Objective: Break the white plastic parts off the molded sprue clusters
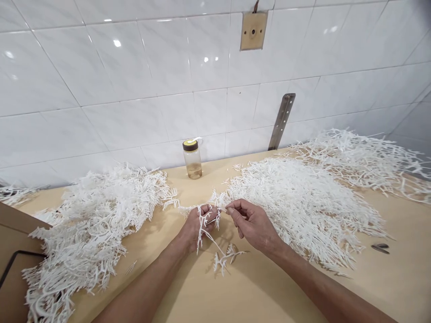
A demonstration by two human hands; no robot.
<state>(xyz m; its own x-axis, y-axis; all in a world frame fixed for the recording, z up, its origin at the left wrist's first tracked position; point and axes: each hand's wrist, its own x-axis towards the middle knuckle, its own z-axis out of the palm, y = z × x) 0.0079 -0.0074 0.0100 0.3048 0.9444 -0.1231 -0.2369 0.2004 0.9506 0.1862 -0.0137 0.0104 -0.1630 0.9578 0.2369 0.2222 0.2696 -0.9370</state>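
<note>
My left hand (198,226) is closed around a white branching plastic sprig (201,224), whose forked twigs hang below the fingers toward the table. Just to its right, my right hand (251,222) pinches with thumb and forefinger at the end of a thin white piece by the sprig; the exact bit between the fingertips is too small to make out. A large heap of fine white sprigs (299,202) lies right behind my right hand. Another tangled heap of white sprigs (111,215) spreads over the table to the left.
A clear bottle (193,159) with a dark and yellow lid stands near the tiled wall. Longer white branches (367,157) lie at the back right. A small dark tool (380,248) rests on the tan table (269,291). A cardboard box (20,251) stands at the left edge.
</note>
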